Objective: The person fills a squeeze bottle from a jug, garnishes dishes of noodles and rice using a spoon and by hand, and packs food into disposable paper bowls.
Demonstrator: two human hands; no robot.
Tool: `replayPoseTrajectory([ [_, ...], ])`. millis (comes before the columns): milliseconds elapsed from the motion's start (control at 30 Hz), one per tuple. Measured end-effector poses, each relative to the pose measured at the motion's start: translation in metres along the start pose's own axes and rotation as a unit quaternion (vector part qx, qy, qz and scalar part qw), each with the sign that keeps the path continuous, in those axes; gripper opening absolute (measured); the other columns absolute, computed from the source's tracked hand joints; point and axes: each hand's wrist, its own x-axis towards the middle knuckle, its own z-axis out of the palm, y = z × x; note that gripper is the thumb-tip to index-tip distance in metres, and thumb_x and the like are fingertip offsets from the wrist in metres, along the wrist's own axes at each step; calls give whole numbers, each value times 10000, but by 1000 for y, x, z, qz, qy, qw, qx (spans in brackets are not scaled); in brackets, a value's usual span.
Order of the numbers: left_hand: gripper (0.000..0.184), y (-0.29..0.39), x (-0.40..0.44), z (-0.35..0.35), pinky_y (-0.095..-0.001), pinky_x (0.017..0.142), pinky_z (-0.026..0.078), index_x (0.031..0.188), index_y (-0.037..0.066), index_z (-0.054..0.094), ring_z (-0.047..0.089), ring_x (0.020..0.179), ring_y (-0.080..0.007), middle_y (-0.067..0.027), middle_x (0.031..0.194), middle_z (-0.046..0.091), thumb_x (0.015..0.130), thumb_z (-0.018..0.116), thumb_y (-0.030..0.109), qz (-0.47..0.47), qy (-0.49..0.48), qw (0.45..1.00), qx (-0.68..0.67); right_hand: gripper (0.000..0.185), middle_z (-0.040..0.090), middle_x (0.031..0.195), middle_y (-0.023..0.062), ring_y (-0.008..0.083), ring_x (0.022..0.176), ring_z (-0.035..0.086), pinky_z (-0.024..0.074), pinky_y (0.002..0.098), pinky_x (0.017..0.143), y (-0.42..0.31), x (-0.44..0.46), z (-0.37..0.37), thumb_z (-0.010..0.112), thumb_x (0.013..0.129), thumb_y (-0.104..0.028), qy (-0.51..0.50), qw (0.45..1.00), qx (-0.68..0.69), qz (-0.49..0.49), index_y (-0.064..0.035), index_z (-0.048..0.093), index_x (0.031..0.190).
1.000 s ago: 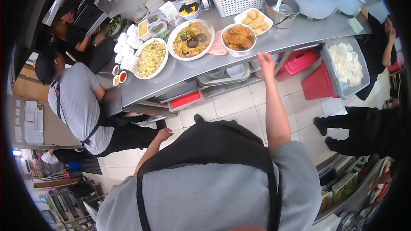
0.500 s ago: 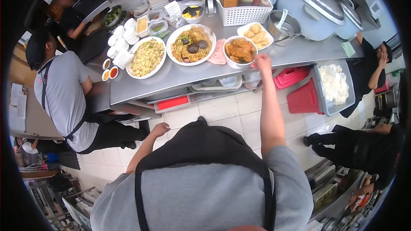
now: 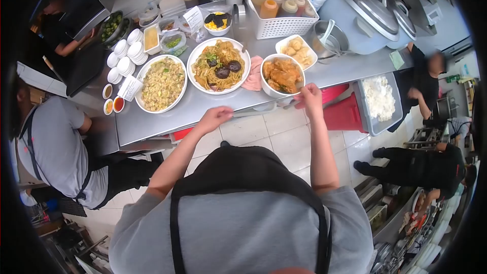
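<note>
My right hand (image 3: 309,96) is at the lower right rim of a white bowl of fried chicken (image 3: 282,75), its fingers bent together; what they grip, if anything, is too small to make out. My left hand (image 3: 215,119) hovers in front of the counter edge, fingers slightly curled and apart, holding nothing. Beyond it lies a plate of noodles (image 3: 219,66) topped with dark mushrooms. A plate of fried rice (image 3: 162,84) is farther left. Between noodles and chicken is a pink cloth (image 3: 253,74). Behind the chicken stands a white dish of dumplings (image 3: 297,51).
A white basket (image 3: 281,28) of sauce bottles and a metal pot (image 3: 329,39) line the back. A rice tub (image 3: 379,102) and red bin (image 3: 345,113) stand right. One person (image 3: 58,142) is close at left; others are at right.
My left hand has risen forward toward the counter. My right hand first came to the chicken bowl and remains at its rim. The view has shifted, and the co-worker at left appears closer.
</note>
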Motion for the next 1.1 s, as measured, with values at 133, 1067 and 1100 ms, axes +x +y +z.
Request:
replayPoseTrajectory([
  [133,510,59,44,11,-292,917,387,1222,21,462,497,1091,-156,-91,1187,529,839,590,333,-1,35,991,-127,80,538,685,72,140,544,583,533,246,513,-10,-4,5,511,804,-25,-45,999,-2,-17,6,449,765],
  [1067,654,108,42,7,-474,971,391,1309,36,278,429,1171,-332,-173,1288,391,790,594,277,34,-1,813,-581,330,596,1041,141,302,957,574,474,373,789,82,62,-42,500,697,59,-178,754,-436,-458,-69,629,973],
  [1100,654,108,45,9,-474,971,391,1309,36,278,429,1171,-332,-173,1288,391,790,594,277,31,-3,813,-581,336,606,1016,135,300,926,581,477,374,767,81,77,-69,510,693,54,-147,788,-436,-409,-81,634,975],
])
